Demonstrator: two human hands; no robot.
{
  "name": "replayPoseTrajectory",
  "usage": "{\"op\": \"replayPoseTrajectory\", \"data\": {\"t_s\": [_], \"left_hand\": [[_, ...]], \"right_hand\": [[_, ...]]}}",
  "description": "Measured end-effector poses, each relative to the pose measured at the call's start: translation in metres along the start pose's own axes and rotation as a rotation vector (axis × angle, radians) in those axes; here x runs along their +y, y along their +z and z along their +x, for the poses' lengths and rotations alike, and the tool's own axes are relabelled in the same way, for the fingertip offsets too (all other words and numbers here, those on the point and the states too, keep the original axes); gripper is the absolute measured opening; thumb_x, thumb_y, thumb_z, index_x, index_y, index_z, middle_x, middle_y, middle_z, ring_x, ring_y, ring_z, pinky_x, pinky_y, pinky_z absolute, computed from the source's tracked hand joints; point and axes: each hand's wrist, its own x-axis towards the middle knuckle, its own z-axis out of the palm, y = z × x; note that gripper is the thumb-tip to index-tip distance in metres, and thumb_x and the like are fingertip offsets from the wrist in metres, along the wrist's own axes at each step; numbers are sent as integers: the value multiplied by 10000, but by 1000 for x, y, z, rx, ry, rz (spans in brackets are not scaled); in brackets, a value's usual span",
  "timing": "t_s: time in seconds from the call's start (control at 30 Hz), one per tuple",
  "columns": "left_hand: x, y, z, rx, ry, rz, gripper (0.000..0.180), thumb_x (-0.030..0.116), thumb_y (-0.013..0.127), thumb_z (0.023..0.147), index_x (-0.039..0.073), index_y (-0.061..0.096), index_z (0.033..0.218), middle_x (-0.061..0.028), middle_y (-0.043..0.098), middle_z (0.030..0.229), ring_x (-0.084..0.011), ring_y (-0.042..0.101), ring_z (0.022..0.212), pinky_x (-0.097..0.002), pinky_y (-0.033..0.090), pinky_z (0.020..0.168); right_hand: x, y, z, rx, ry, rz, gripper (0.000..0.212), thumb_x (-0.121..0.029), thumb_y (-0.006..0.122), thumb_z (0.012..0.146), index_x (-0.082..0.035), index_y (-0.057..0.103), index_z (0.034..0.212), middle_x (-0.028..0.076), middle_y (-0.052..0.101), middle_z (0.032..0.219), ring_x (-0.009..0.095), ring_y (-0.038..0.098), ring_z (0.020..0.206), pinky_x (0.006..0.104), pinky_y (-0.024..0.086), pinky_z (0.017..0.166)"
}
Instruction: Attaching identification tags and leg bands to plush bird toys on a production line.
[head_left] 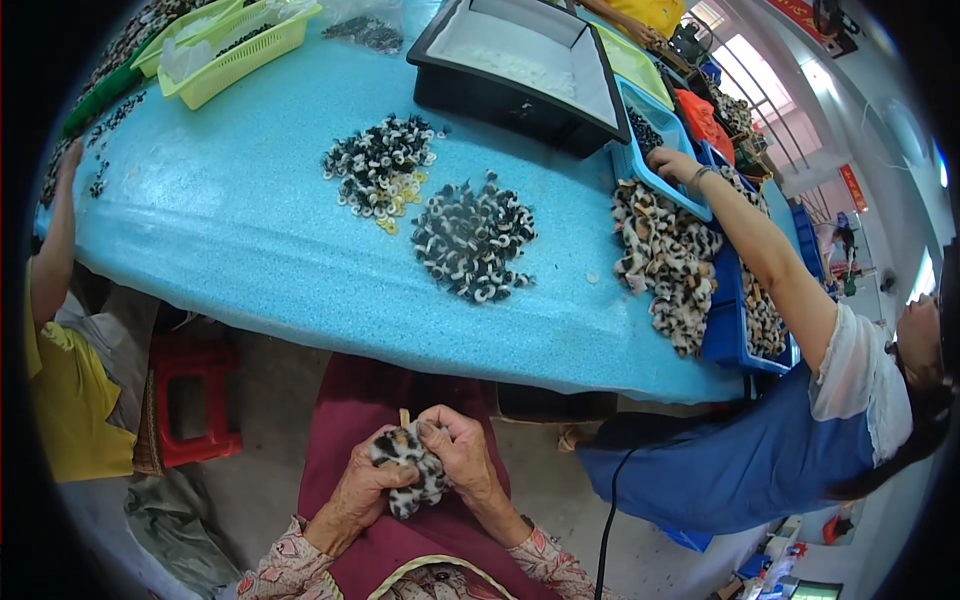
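Observation:
Over my lap, on a maroon apron (pixel 340 410), I hold a small piece of plush fabric (pixel 420 478) patched in white, black and tan. My left hand (pixel 361 484) grips its left side, the thumb lying across the front. My right hand (pixel 464 455) pinches its upper right edge. A narrow tan strip (pixel 404 417) sticks up from the top of the piece. Whether anything small lies inside my fingers is hidden. Ahead on the blue-covered table (pixel 300 290) are two heaps: black-and-white ring-like pieces (pixel 475 240), and similar pieces (pixel 375 165) mixed with yellowish rings.
A black tray lined in white (pixel 520 110) stands at the table's far side. Yellow-green baskets (pixel 235 65) sit far left. On the right, a co-worker's hand (pixel 675 168) reaches into a light-blue basket (pixel 650 185) beside heaped plush pieces (pixel 665 255). A red stool (pixel 205 400) stands at left.

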Motion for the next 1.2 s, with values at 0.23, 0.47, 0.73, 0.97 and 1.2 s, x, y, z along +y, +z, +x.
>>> {"op": "replayPoseTrajectory", "data": {"t_s": [0.23,0.47,0.73,0.97,1.2], "left_hand": [[-1,2,-5,51,2,-190,260,149,618,861,12,582,1079,-70,657,970,-183,654,854,-317,546,773],[-11,0,-4,30,-42,-128,342,206,562,909,31,503,1197,-70,631,1057,-177,636,915,-317,527,810],[-11,-2,1,35,14,-111,336,167,585,891,30,518,1190,-65,635,1041,-172,638,909,-315,537,797],[8,-5,4,-14,47,-269,356,171,554,900,-22,493,1192,-180,606,1130,-301,621,1014,-434,537,857],[12,-15,1,13,84,-159,448,214,593,868,-41,483,1220,-187,601,1148,-313,621,1006,-451,514,878]], "right_hand": [[-21,13,-4,71,-26,-59,210,-209,580,907,-8,582,844,-31,539,696,41,458,670,219,394,591],[-24,12,-3,165,-111,-125,173,-156,578,895,6,561,836,29,566,686,79,489,650,244,410,594],[-8,17,2,219,-188,-175,147,-123,576,894,8,548,834,9,554,703,54,483,682,233,414,601],[-118,-53,17,203,-421,-589,64,-18,638,802,-25,626,864,66,618,768,151,603,697,273,478,635],[-144,-109,108,5,-701,-877,206,78,638,715,-16,634,898,85,644,957,157,613,835,259,493,646]]}}
